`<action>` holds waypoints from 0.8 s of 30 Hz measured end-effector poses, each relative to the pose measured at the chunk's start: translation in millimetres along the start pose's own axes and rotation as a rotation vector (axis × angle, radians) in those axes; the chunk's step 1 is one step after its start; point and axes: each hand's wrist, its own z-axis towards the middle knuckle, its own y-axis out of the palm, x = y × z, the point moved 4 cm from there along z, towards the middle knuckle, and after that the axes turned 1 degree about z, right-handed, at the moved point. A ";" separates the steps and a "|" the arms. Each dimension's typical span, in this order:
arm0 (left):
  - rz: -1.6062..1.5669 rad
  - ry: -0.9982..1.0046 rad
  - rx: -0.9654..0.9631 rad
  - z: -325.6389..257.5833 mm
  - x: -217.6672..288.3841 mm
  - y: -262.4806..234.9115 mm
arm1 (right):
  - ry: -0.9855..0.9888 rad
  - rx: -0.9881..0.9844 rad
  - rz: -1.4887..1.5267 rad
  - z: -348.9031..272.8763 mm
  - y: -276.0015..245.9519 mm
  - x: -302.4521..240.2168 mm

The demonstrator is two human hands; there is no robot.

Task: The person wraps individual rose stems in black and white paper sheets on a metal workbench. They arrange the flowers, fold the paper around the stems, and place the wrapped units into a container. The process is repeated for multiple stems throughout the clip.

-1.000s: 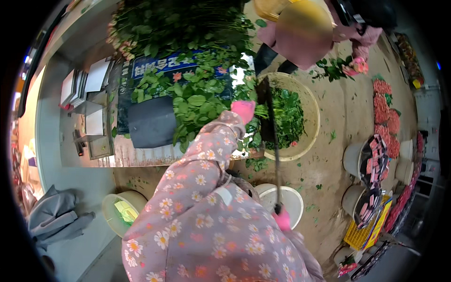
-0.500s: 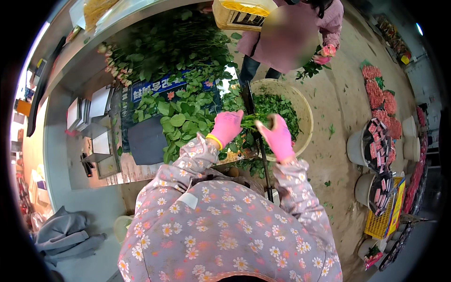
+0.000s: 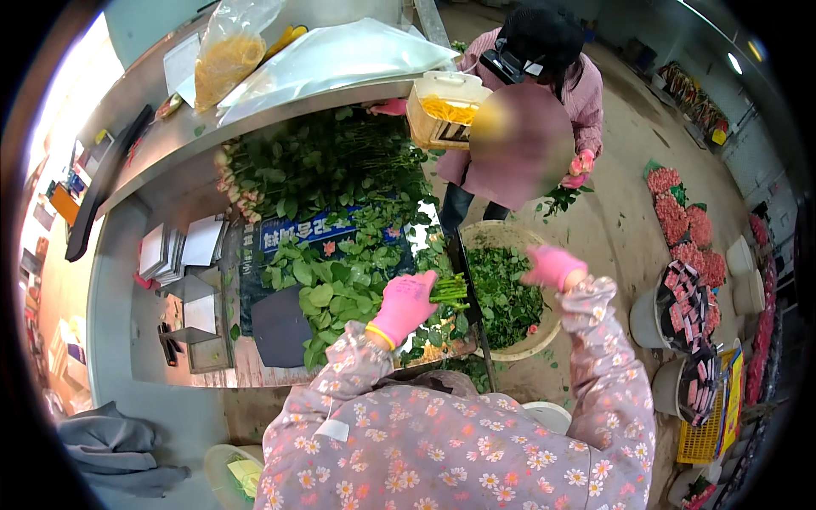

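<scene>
My left hand (image 3: pixel 406 308), in a pink glove with a yellow cuff, is closed around a bunch of green stems (image 3: pixel 449 290). Their cut ends point right, toward the bucket, while leafy tops (image 3: pixel 331 293) spread across the bench to the left. My right hand (image 3: pixel 552 267), also pink-gloved, is raised apart from the bunch over the right side of a pale bucket (image 3: pixel 551 331). Motion smears its fingers, so I cannot make out whether they hold anything. Plucked green leaves (image 3: pixel 506 293) fill much of the bucket. A dark upright bar (image 3: pixel 473 297) stands between bench and bucket.
More leafy roses (image 3: pixel 331 161) lie at the back of the metal bench. Across from me a person (image 3: pixel 586 110) in pink holds a flower, beside a box of yellow bands (image 3: pixel 449 110). Wrapped pink flowers (image 3: pixel 671 217) and a yellow crate (image 3: pixel 701 438) stand at right.
My right hand has moved right, away from the stems it was beside, to over the bucket's right side. My left hand still grips the bunch. The view has tilted up.
</scene>
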 end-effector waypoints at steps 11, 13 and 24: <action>-0.099 0.080 0.216 -52.1 -1.3 -78.3 | -0.076 0.438 -0.141 144.5 -219.5 -72.8; -0.119 0.079 0.214 -56.8 1.0 -92.3 | -0.031 0.459 -0.194 157.6 -224.2 -50.5; -0.233 0.039 0.310 -92.6 -42.4 -154.4 | -0.624 -0.161 1.013 38.4 -182.5 -165.4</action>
